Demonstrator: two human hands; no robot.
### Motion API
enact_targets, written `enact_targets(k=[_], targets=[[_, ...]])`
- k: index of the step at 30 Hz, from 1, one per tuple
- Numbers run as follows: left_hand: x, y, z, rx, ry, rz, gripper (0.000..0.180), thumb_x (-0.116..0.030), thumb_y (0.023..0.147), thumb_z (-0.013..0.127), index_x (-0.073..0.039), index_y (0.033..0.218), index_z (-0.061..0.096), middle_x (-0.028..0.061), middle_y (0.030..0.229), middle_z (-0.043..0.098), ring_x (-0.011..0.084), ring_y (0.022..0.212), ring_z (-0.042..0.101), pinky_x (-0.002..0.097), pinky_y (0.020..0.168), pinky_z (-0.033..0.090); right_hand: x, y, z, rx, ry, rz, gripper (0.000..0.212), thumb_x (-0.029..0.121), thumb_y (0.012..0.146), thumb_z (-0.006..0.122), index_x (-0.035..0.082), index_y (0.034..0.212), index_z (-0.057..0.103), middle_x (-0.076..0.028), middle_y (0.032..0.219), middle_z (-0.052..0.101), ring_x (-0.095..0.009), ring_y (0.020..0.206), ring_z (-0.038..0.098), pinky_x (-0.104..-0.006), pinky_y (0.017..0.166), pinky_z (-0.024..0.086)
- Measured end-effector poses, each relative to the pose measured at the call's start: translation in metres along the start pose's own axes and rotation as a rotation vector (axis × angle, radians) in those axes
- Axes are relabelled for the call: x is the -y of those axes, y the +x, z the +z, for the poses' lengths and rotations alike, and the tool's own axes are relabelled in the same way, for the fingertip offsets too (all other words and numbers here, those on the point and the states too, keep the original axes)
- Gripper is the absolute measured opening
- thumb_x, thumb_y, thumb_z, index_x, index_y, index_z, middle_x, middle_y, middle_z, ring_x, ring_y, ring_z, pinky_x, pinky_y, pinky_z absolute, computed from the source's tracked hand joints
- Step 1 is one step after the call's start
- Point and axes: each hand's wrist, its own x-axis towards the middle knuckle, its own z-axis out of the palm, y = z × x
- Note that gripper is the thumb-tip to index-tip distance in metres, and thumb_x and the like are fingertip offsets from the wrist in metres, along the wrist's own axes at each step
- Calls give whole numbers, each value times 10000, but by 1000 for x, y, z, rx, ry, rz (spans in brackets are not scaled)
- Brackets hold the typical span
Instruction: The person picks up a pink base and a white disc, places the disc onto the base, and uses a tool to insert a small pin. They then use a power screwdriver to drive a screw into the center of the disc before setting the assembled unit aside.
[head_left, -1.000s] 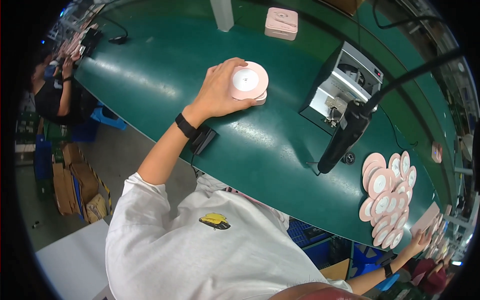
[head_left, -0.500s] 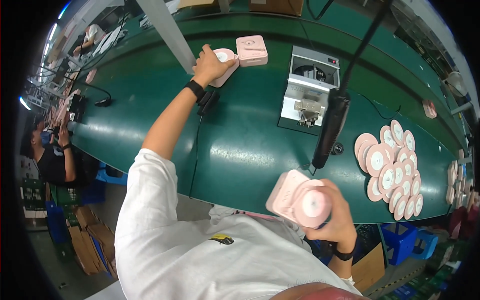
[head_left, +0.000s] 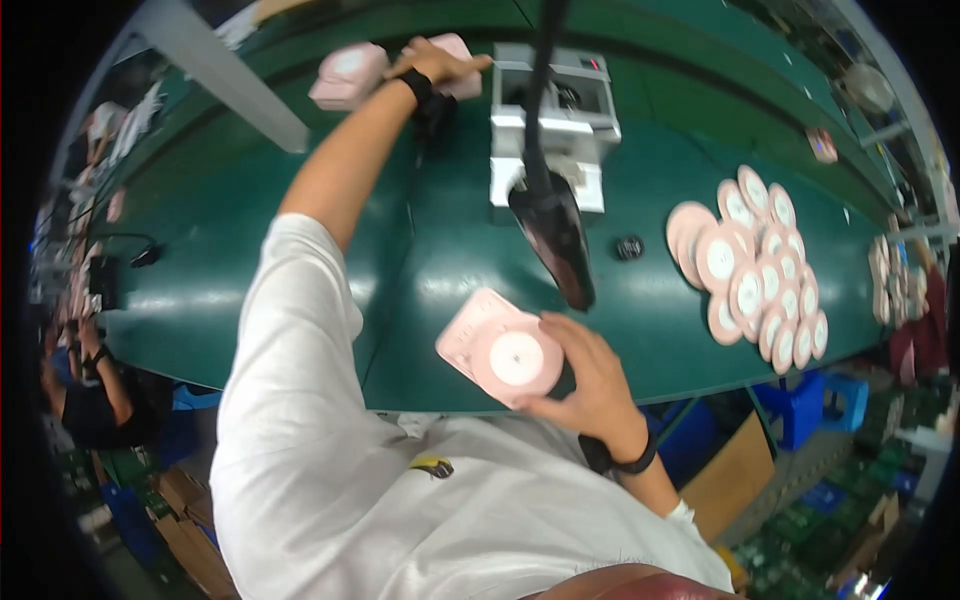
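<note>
Head view showed a green table (head_left: 450, 250), a pink case (head_left: 462, 340) by its near edge, bare end pointing far left, long axis unreadable beneath a pink disc (head_left: 517, 358). The right hand (head_left: 592, 378) curved around the disc, holding it; the left hand (head_left: 430, 62) spread over a far pink box (head_left: 465, 85), its grip unclear.
</note>
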Motion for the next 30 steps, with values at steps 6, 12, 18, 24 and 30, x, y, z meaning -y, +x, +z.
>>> enact_targets(k=[6, 12, 18, 24, 30], targets=[[70, 83, -8, 403, -386, 380, 670, -463, 737, 827, 37, 1108, 581, 159, 1037, 665, 204, 901, 663, 388, 773, 529, -48, 0, -53, -234, -189, 341, 466, 184, 828, 812, 17, 1220, 625, -169, 1180, 671, -324, 1065, 653, -434, 858, 536], [81, -27, -86, 178, -160, 518, 1051, -447, 640, 807, 116, 1441, 424, 258, 1336, 600, 327, 1196, 631, 378, 1006, 497, -130, 10, -121, -333, -1026, 328, 614, 329, 854, 801, 30, 1348, 591, -207, 1329, 619, -402, 1223, 574, -477, 935, 504], [156, -180, -93, 246, -331, 719, 1018, -238, 599, 829, 17, 1485, 397, 255, 1391, 554, 371, 1305, 554, 389, 1108, 437, -156, 5, -131, -140, -870, 252, 499, 275, 933, 704, -4, 1337, 617, -258, 1249, 660, -445, 1131, 627, -463, 940, 504], [202, -261, -78, 48, -411, 539, 902, -240, 671, 877, 4, 1428, 452, 216, 1402, 550, 371, 1345, 504, 420, 1117, 429, -98, 9, -148, -329, -835, 241, 321, 259, 1031, 618, -49, 1074, 697, -210, 940, 716, -375, 865, 671, -400, 775, 508], [227, -280, -74, 100, -606, 623, 793, -222, 686, 894, -13, 1349, 513, 178, 1426, 534, 349, 1324, 515, 415, 1117, 434, 73, 33, -129, 365, 127, -82, 319, 240, 1020, 613, -52, 1097, 718, -134, 878, 708, -212, 776, 683, -304, 673, 491]])
